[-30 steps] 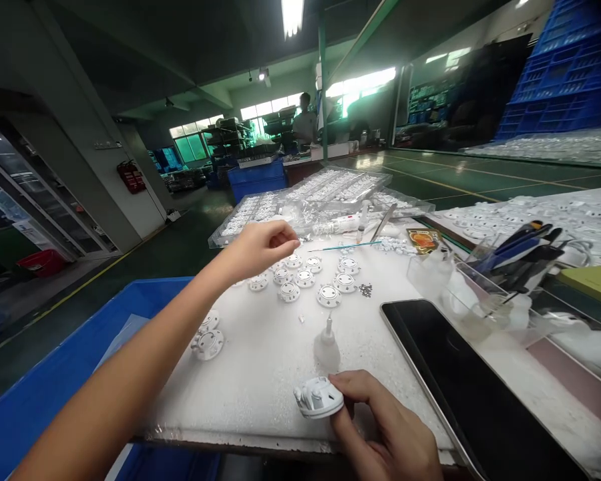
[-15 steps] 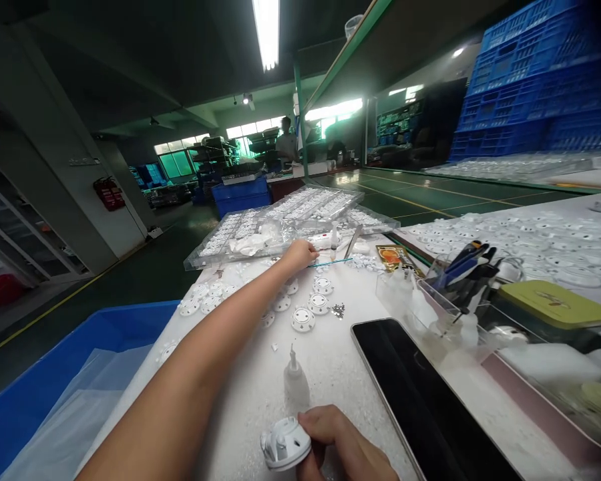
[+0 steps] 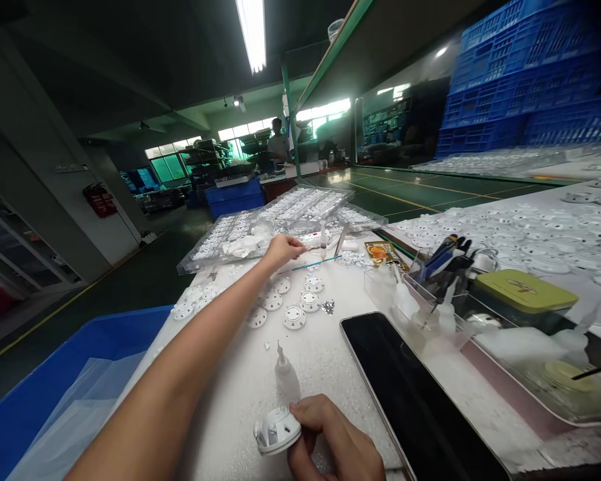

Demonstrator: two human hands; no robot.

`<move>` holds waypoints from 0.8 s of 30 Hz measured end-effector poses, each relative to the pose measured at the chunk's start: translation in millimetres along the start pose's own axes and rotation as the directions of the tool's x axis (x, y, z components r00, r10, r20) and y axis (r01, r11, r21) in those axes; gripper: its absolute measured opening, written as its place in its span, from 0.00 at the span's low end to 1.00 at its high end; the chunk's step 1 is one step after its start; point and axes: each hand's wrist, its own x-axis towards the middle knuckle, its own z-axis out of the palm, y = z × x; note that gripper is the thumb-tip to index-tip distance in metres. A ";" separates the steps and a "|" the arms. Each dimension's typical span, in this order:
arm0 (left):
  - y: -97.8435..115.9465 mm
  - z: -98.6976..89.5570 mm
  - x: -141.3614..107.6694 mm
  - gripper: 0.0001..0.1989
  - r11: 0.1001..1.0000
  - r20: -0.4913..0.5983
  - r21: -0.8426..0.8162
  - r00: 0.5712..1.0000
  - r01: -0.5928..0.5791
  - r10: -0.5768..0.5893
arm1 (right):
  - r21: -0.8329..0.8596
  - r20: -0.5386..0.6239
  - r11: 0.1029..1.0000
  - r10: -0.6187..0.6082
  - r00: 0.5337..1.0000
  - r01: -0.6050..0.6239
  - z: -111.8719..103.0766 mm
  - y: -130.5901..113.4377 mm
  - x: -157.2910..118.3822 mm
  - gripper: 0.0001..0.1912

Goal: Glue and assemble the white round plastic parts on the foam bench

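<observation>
My left arm reaches forward over the white table, with my left hand (image 3: 286, 249) near the plastic trays. Its fingers are pinched together; what they hold, if anything, is too small to make out. A thin blue stick (image 3: 310, 264) lies just in front of that hand. At the bottom centre my right hand (image 3: 335, 437) grips a white domed part (image 3: 278, 431) by its right edge, tilted. Behind that part a translucent squeeze bottle (image 3: 286, 379) stands upright, nozzle up. Flat white round parts (image 3: 294, 316) lie beyond, beside small metal pieces (image 3: 328, 306).
A black-screened phone (image 3: 411, 394) lies right of my right hand. Past it are a bin of tools (image 3: 443, 260) and a yellow-green lidded box (image 3: 525, 291). Clear trays of white parts (image 3: 305, 204) sit at the back. A blue bin (image 3: 95, 337) stands left. A person is far off.
My left hand has shifted slightly left and back from the blue stick, more of which now shows. The view has turned a little right. My right hand still holds the domed part.
</observation>
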 end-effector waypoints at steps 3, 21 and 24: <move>6.0 -27.1 -24.6 0.10 0.989 0.006 -0.143 1.000 -0.027 0.028 | 0.019 -0.027 0.999 0.028 0.999 -0.027 1.2 -2.3 -0.3 0.09; -15.4 -62.4 -259.6 0.07 0.827 -0.092 -0.560 0.996 -0.047 -0.005 | -0.216 0.046 0.976 -0.024 0.999 0.033 0.3 -17.6 6.7 0.05; -20.6 -51.7 -269.5 0.09 0.784 -0.027 -0.618 0.996 0.052 -0.087 | -0.253 0.060 0.963 -0.085 0.995 0.097 3.2 -18.6 6.8 0.06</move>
